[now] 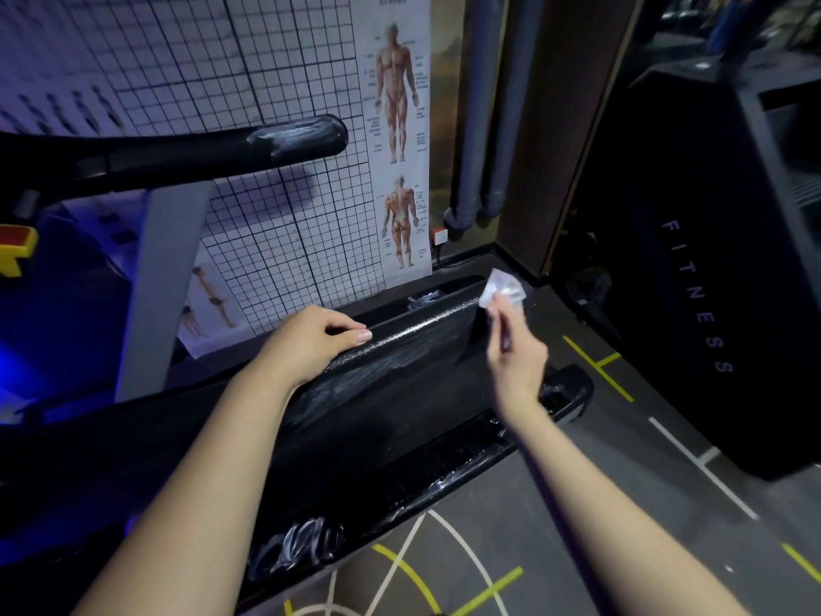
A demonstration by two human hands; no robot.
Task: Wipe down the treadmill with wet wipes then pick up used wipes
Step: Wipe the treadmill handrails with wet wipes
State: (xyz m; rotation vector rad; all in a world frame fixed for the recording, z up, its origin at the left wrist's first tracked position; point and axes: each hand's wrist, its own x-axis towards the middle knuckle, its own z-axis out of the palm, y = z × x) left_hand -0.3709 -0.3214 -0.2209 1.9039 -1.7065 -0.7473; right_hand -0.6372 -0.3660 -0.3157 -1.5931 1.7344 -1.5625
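Right fingers [498, 314] pinching a crumpled white wet wipe [504, 289] at the rear end of the treadmill.

The wipe is held only by the fingertips of the right hand [517, 362], lifted just above the end of the grey speckled side rail [417, 329]; I cannot tell if it touches the rail. The left hand [311, 337] is further forward on this rail, its fingers curled over the edge and gripping it. Between the arms lies the black treadmill belt [400, 393], with wet streaks on it. The pinch looks small, so I think the wipe can slip out and fall on the dark gym floor [599, 504] or in the gap behind the rail. The person also leans on the left hand, and on a damp rail this hand could slide.
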